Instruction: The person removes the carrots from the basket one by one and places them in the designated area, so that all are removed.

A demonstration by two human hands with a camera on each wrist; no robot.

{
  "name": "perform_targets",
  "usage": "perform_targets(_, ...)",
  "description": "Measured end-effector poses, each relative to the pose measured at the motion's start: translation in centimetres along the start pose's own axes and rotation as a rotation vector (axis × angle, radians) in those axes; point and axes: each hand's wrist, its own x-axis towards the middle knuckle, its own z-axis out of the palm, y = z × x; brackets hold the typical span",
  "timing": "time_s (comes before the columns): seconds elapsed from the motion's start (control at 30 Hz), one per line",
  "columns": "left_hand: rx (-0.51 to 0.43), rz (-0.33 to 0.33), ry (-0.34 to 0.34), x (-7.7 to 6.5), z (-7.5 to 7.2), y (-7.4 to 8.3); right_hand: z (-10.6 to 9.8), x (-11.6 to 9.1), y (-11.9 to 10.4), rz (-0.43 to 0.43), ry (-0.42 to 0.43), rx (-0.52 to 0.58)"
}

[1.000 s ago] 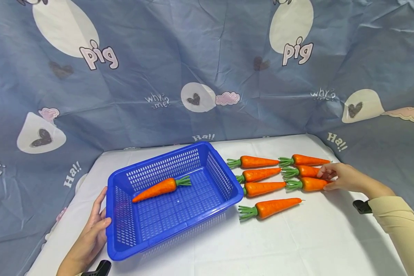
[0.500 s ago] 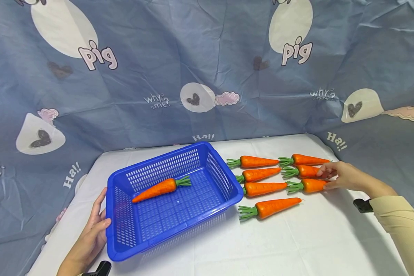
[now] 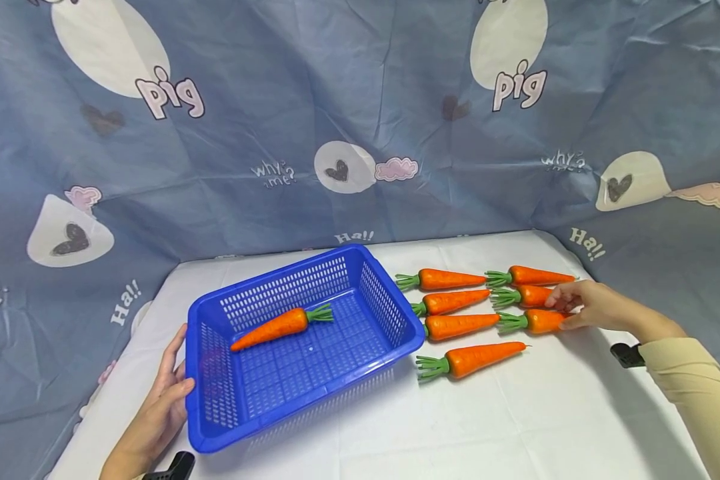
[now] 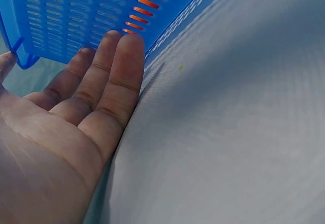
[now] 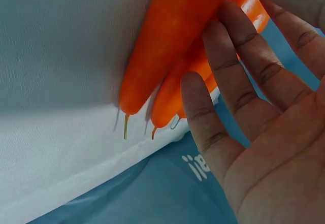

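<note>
My right hand [image 3: 597, 310] is at the front carrot [image 3: 543, 321] of the right-hand column, thumb on its near side and fingers on its far side, over the middle carrot [image 3: 533, 296]. In the right wrist view this carrot [image 5: 162, 46] slants beside the fingers, its thin root end pointing down. The back carrot [image 3: 540, 275] lies just beyond. On the left, my left hand [image 3: 156, 410] rests against the end of a blue plastic basket [image 3: 330, 390], thumb tip at the rim. Its fingers [image 4: 127, 64] lie nearly straight along the slotted wall. One carrot [image 3: 276, 329] lies inside the basket.
Between basket and right hand lie three carrots in a column, the front one [image 3: 462, 327] partly behind the basket's rim. Another carrot [image 3: 483, 360] lies nearer. White cloth [image 3: 456, 433] covers the table; a blue patterned curtain [image 3: 360, 100] hangs behind and at the sides.
The right hand's fingers have shifted slightly left along the front and middle carrots. The front carrot has moved slightly right and back. The left hand and basket stay as they were.
</note>
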Motion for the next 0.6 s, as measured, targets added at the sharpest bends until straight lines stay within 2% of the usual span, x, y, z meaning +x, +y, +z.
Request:
perform_targets(0.13,0.011,-0.001,0.004,0.10,0.02,-0.01,0.03,0.28,-0.06,-0.031,-0.004,0.025)
perform_targets(0.33,0.003,0.004,-0.003,0.19,-0.07,-0.11,-0.39,0.38,-0.25,0.024,-0.023,0.011)
perform_targets(0.6,-0.019,0.009,-0.014,0.21,-0.10,-0.18,-0.24,0.20,-0.13,0.009,0.003,0.024)
